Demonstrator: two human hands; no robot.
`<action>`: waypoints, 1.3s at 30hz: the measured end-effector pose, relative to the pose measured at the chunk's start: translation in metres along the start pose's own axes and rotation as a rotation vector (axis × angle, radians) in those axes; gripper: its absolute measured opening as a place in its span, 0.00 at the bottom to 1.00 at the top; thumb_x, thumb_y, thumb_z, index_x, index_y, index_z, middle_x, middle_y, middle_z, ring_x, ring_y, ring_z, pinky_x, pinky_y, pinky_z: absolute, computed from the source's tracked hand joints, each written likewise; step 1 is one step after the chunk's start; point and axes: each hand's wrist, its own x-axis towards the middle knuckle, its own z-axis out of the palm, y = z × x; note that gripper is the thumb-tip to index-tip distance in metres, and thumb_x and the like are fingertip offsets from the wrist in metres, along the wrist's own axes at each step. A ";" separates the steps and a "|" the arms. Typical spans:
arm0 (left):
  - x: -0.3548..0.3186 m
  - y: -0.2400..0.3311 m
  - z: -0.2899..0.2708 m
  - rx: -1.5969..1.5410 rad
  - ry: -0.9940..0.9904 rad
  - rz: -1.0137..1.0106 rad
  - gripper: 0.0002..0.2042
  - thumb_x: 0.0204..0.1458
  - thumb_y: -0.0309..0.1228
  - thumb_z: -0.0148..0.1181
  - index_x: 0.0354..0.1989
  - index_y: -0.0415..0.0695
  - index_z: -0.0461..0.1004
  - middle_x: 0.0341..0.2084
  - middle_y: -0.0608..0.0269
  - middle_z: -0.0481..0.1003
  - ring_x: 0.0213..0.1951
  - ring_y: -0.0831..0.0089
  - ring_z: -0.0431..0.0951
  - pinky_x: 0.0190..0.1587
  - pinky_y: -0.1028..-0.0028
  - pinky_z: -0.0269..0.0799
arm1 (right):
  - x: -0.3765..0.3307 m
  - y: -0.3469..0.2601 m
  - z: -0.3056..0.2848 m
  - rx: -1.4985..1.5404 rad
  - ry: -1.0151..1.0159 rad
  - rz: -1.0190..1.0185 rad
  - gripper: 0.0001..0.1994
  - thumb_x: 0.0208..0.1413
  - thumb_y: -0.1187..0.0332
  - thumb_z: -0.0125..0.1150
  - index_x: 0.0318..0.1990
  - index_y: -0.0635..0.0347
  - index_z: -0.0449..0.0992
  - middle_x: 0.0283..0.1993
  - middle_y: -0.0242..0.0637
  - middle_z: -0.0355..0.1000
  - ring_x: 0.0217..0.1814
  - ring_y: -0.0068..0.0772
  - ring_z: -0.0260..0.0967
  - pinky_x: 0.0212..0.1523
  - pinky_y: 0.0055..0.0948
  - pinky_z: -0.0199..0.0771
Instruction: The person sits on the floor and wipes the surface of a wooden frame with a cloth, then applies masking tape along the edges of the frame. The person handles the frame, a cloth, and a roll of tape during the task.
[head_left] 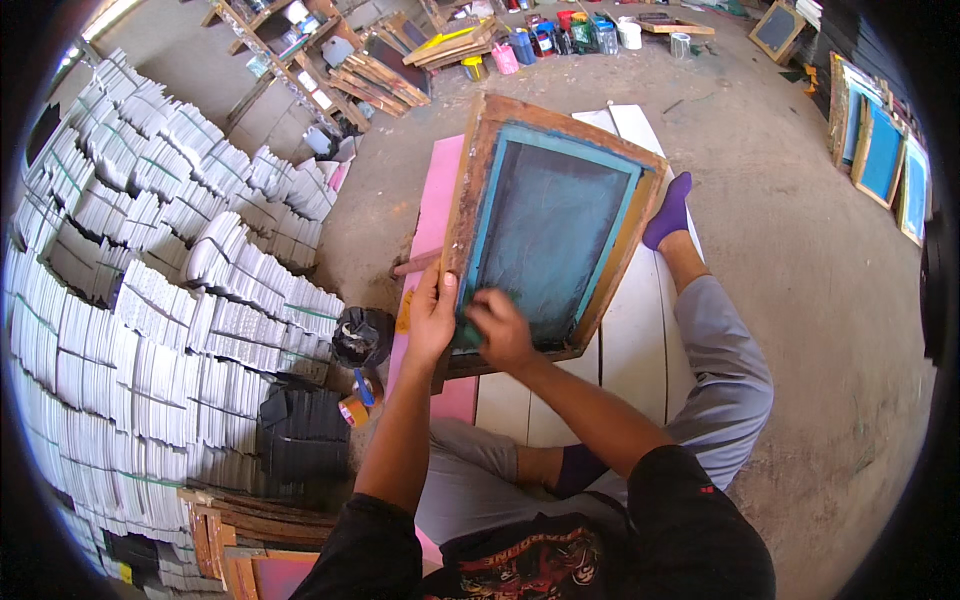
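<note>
I sit on the floor (800, 300) and the wooden frame (548, 225) with its dark teal mesh leans tilted in front of me, its lower edge near my lap, over the white boards (640, 330) and the pink sheet (432, 200). My left hand (432, 318) grasps the frame at its lower left side: the thumb lies on the wood and the other fingers (447, 283) point up along the edge. My right hand (500, 330) is just right of the left fingers, on the lower part of the mesh; its fingers are curled and pressed to the mesh, but I cannot tell if they pinch something small. Beyond my fingers the frame goes up and to the right, and near its far right side is my foot in a purple sock (670, 210). Left of my left fingers, on the floor, lie a black bag (362, 335) and a tape roll (355, 408), and further left many bundles of white sheets (150, 300) stand in rows. Far above my fingers there are paint cans (560, 38), and far to the right more frames (880, 155) lean against the wall.
</note>
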 end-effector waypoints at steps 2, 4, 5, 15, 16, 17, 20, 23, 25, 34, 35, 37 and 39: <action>0.002 0.008 0.004 0.018 -0.001 0.046 0.19 0.69 0.38 0.48 0.61 0.38 0.70 0.47 0.64 0.75 0.49 0.77 0.70 0.54 0.74 0.66 | -0.018 0.009 0.002 -0.073 -0.093 -0.058 0.12 0.47 0.74 0.66 0.41 0.55 0.81 0.42 0.42 0.71 0.47 0.45 0.75 0.39 0.40 0.78; 0.000 0.009 0.003 0.035 -0.011 0.064 0.19 0.69 0.39 0.48 0.61 0.38 0.70 0.46 0.64 0.75 0.49 0.77 0.70 0.54 0.74 0.66 | -0.030 0.009 0.001 -0.050 -0.061 0.020 0.12 0.47 0.74 0.66 0.41 0.56 0.80 0.42 0.43 0.71 0.47 0.45 0.75 0.38 0.41 0.78; 0.003 0.009 0.003 0.040 -0.022 0.071 0.19 0.69 0.39 0.49 0.61 0.38 0.70 0.46 0.64 0.75 0.48 0.77 0.70 0.54 0.74 0.66 | -0.033 0.010 0.002 0.004 0.019 0.123 0.12 0.47 0.74 0.65 0.41 0.56 0.80 0.42 0.43 0.71 0.46 0.46 0.75 0.37 0.41 0.79; 0.010 0.013 0.011 0.046 -0.025 -0.001 0.20 0.69 0.41 0.50 0.61 0.39 0.71 0.44 0.64 0.76 0.47 0.76 0.72 0.53 0.73 0.67 | -0.038 -0.006 0.006 -0.018 -0.062 0.078 0.07 0.54 0.67 0.64 0.40 0.52 0.80 0.41 0.40 0.71 0.45 0.47 0.74 0.41 0.44 0.78; 0.011 0.012 0.011 0.041 -0.033 -0.010 0.20 0.69 0.41 0.50 0.61 0.39 0.71 0.45 0.63 0.76 0.48 0.76 0.72 0.54 0.73 0.67 | -0.033 -0.010 0.005 0.016 0.021 0.131 0.07 0.54 0.66 0.64 0.40 0.51 0.80 0.42 0.40 0.71 0.45 0.47 0.74 0.41 0.44 0.78; 0.012 0.009 0.011 0.052 -0.036 -0.017 0.21 0.69 0.41 0.50 0.61 0.38 0.71 0.45 0.63 0.76 0.48 0.75 0.72 0.54 0.73 0.67 | -0.037 -0.013 0.013 0.032 -0.020 0.158 0.07 0.54 0.65 0.64 0.40 0.51 0.81 0.41 0.40 0.71 0.45 0.47 0.74 0.41 0.44 0.78; 0.016 0.010 0.014 0.087 -0.030 0.003 0.21 0.69 0.41 0.50 0.62 0.38 0.70 0.47 0.63 0.76 0.49 0.75 0.72 0.55 0.73 0.67 | -0.053 -0.018 0.023 -0.068 -0.132 0.067 0.08 0.54 0.65 0.64 0.42 0.52 0.81 0.42 0.41 0.71 0.44 0.48 0.74 0.41 0.42 0.78; 0.014 0.008 0.010 0.076 0.008 0.006 0.21 0.70 0.40 0.49 0.62 0.38 0.70 0.47 0.64 0.76 0.49 0.76 0.71 0.56 0.73 0.66 | -0.044 -0.008 0.016 -0.044 -0.391 0.240 0.09 0.54 0.69 0.64 0.43 0.55 0.80 0.44 0.43 0.70 0.43 0.49 0.74 0.41 0.42 0.77; 0.009 -0.010 0.002 -0.015 0.008 -0.090 0.20 0.70 0.40 0.48 0.61 0.38 0.71 0.47 0.64 0.76 0.49 0.76 0.71 0.56 0.73 0.66 | -0.031 -0.012 0.015 0.094 -0.035 0.275 0.10 0.51 0.74 0.65 0.42 0.60 0.79 0.45 0.43 0.69 0.44 0.49 0.73 0.40 0.41 0.75; 0.021 -0.013 0.001 0.032 0.023 -0.075 0.18 0.71 0.37 0.46 0.59 0.38 0.72 0.41 0.67 0.74 0.44 0.79 0.69 0.52 0.75 0.66 | -0.048 -0.025 0.037 -0.077 -0.238 0.239 0.12 0.53 0.69 0.63 0.46 0.57 0.79 0.43 0.45 0.68 0.43 0.52 0.73 0.39 0.48 0.74; 0.020 -0.017 -0.002 0.043 0.020 -0.073 0.18 0.71 0.37 0.46 0.59 0.38 0.72 0.40 0.68 0.74 0.44 0.79 0.69 0.51 0.75 0.66 | -0.046 -0.018 0.035 -0.083 -0.232 0.237 0.12 0.53 0.69 0.63 0.46 0.57 0.79 0.44 0.45 0.68 0.43 0.52 0.72 0.40 0.48 0.74; 0.020 -0.011 0.002 0.003 0.019 -0.107 0.18 0.71 0.37 0.47 0.58 0.37 0.72 0.39 0.68 0.73 0.43 0.80 0.68 0.50 0.76 0.66 | -0.028 -0.010 0.027 -0.101 -0.055 0.236 0.12 0.53 0.68 0.64 0.45 0.56 0.80 0.44 0.45 0.69 0.43 0.52 0.72 0.41 0.49 0.73; 0.019 -0.012 0.003 -0.030 0.022 -0.124 0.18 0.71 0.37 0.47 0.58 0.37 0.72 0.39 0.68 0.73 0.42 0.81 0.67 0.48 0.77 0.66 | -0.001 -0.017 0.017 -0.102 0.251 0.229 0.11 0.50 0.71 0.65 0.43 0.57 0.80 0.44 0.45 0.69 0.42 0.51 0.69 0.41 0.46 0.71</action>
